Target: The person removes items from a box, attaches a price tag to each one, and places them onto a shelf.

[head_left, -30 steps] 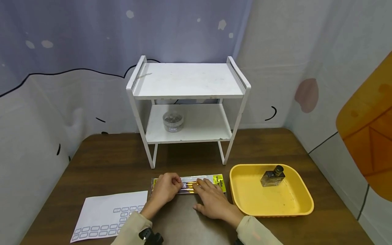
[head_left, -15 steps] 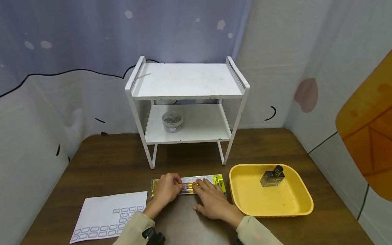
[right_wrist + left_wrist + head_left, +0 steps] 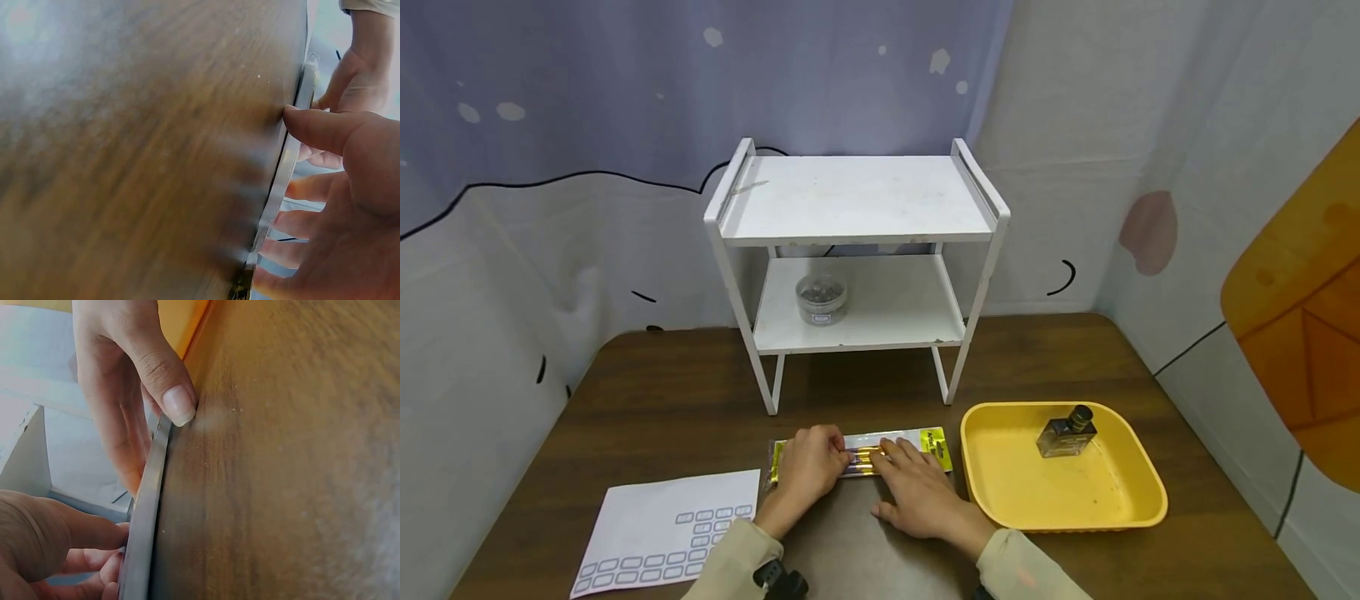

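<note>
A flat clear packet [image 3: 937, 450] with yellow ends and slim gold and purple sticks inside lies on the table, in the middle of the head view. My left hand [image 3: 808, 468] has its fingers curled over the packet's left half, the tips pinching at a small white label [image 3: 853, 457] on its face. Fingers spread, my right hand [image 3: 919, 495] rests on the packet's right half. The left wrist view shows the packet edge-on [image 3: 148, 515], with the right thumb at its near edge. What lies under the fingertips is hidden.
A printed label sheet [image 3: 647, 508] lies at left. A yellow tray [image 3: 1022, 492] with a dark glass bottle [image 3: 1066, 433] stands at right. Behind is a white two-tier rack [image 3: 857, 200], a round clear tub [image 3: 822, 300] on its lower shelf.
My left forearm has shifted slightly right. Both hands stay on the packet, and the packet keeps its place.
</note>
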A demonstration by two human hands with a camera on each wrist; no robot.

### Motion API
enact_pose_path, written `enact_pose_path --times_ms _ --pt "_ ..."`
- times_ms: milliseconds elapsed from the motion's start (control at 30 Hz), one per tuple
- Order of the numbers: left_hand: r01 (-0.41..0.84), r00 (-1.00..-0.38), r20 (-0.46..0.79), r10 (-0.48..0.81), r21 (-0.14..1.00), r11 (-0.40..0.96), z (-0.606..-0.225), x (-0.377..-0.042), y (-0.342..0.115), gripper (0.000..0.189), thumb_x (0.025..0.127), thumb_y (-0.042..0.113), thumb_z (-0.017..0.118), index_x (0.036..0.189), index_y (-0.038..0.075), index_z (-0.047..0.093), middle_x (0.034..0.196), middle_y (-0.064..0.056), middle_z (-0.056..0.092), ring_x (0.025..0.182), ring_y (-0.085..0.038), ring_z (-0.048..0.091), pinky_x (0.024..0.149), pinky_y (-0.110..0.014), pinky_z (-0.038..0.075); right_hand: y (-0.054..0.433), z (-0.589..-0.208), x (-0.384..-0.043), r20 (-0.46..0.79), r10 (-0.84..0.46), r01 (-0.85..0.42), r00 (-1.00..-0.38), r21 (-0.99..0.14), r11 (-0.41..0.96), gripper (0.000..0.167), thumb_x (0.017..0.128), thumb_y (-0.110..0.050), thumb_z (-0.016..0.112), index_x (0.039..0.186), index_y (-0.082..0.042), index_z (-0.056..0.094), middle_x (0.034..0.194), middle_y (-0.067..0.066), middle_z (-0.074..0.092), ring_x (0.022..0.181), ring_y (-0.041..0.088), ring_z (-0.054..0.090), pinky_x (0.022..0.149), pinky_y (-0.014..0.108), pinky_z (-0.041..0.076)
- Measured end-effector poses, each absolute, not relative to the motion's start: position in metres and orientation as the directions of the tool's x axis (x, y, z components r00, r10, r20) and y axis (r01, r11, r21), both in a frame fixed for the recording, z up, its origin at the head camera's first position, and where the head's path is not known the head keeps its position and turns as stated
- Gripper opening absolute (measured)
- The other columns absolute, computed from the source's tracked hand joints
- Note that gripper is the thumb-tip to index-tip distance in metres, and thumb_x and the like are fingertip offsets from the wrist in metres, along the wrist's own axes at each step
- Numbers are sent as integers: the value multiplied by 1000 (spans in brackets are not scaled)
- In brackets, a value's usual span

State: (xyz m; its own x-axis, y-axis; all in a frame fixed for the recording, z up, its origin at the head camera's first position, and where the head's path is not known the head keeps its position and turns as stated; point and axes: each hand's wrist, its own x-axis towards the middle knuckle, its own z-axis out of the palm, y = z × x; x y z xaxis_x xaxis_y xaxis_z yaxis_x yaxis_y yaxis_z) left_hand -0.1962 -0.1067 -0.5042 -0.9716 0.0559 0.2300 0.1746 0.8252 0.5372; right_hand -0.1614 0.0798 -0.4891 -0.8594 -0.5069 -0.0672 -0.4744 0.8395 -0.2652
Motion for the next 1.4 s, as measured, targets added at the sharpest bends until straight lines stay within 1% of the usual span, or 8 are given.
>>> enact_pose_path --times_ms 200,333,433,567,667,800,900,1400 --pt "180 -968 242 66 488 854 -502 -196 -106 23 69 17 87 65 16 64 56 4 58 52 -15 53 49 -32 37 79 -489 -161 -80 -504 -470 -860 -263 843 67 89 -40 72 145 -11 50 152 14 46 143 37 40 109 59 37" --pt "162 -973 222 60 474 866 -501 -197 -106 24 70 21 88 67 16 65 56 5 56 52 -15 51 47 -33 34 80 -489 -162 -80 -505 -472 -859 -258 843 67 89 -40 72 145 -11 50 152 14 46 143 37 40 109 59 37" --pt "135 -979 198 45 471 872 -500 -197 -107 25 69 25 89 68 16 65 58 4 56 54 -17 53 47 -34 36 80 -489 -162 -76 -506 -474 -859 -257 842 67 88 -40 72 145 -11 50 152 14 46 142 37 40 108 59 38" --pt "138 -974 223 41 440 887 -500 -198 -111 27 67 31 90 70 14 69 67 -2 61 66 -26 60 56 -41 42 79 -489 -161 -74 -509 -476 -858 -259 840 67 88 -40 72 144 -11 50 152 14 46 142 37 40 108 59 38" --pt "130 -972 232 28 435 891 -500 -200 -115 28 68 33 91 75 12 73 76 -7 62 77 -31 60 63 -45 44 79 -489 -162 -73 -511 -478 -856 -262 838 67 88 -40 72 145 -10 50 152 14 46 142 37 40 109 60 37" --pt "95 -982 189 9 453 887 -499 -200 -119 28 70 32 90 80 12 74 81 -8 61 80 -30 56 66 -43 41 80 -489 -162 -72 -510 -477 -857 -266 838 67 88 -40 72 145 -10 50 152 15 46 143 38 40 109 59 37" --pt "86 -987 163 11 459 884 -499 -200 -121 27 70 31 90 82 12 74 83 -8 61 79 -28 53 65 -41 38 80 -489 -162 -70 -510 -477 -857 -266 838 67 88 -40 72 145 -10 50 152 15 46 143 38 40 109 59 37" --pt "78 -990 144 10 472 878 -503 -199 -123 29 72 31 89 87 11 75 85 -7 60 81 -26 52 65 -39 35 80 -490 -163 -67 -509 -476 -858 -266 838 67 88 -40 73 144 -11 51 152 14 46 142 37 40 108 59 38"
